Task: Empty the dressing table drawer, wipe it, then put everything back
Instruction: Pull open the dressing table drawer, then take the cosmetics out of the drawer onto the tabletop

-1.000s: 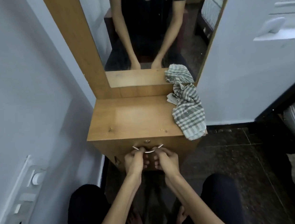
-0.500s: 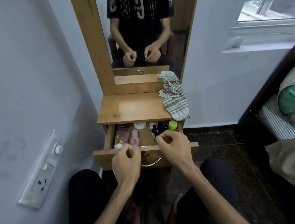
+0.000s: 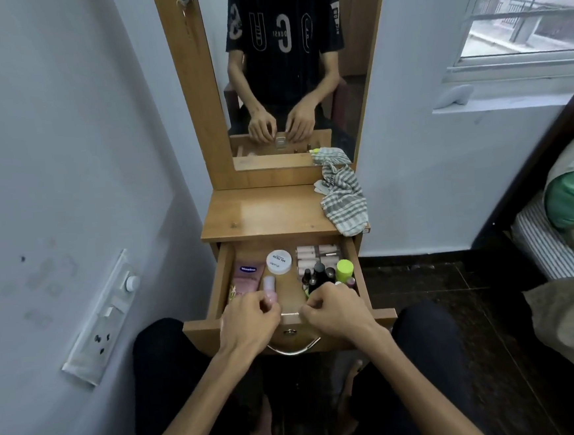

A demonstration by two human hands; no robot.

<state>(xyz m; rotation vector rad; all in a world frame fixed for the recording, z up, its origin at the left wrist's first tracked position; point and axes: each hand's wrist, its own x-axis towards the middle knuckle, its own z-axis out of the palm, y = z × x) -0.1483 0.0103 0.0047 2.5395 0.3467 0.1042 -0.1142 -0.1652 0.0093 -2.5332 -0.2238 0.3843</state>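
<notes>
Nearest the camera, the person's left hand [image 3: 249, 320] and right hand [image 3: 337, 311] hover over the near edge of the pulled-out wooden drawer [image 3: 386, 313], one on each side of the centre. Both hands have fingers curled inward with the fingertips bunched together. Whether either pinches anything cannot be told, because the backs of the hands hide the fingertips from above. Below them, the curved metal handle [image 3: 294, 350] hangs on the drawer front, untouched.

Inside the drawer, a small pale pink bottle [image 3: 269, 286] lies just beyond the left hand, its near end covered by the knuckles. To its left lies a pink tube with a blue label [image 3: 246, 278], partly cut off by the hand. Farther in sits a round white jar [image 3: 278, 261]. On the right side, dark small bottles [image 3: 319, 276] stand clustered beside a lime-green capped container [image 3: 345, 269]; their lower parts are hidden behind the right hand. Pale pink cylinders [image 3: 316, 254] lie stacked at the far right; their labels are too small to read.

Beyond the drawer, a grey-and-white striped cloth [image 3: 344, 202] lies crumpled on the right end of the wooden dressing table top [image 3: 261, 214], overhanging its near edge. The tall mirror [image 3: 287, 69] behind reflects the hands.
</notes>
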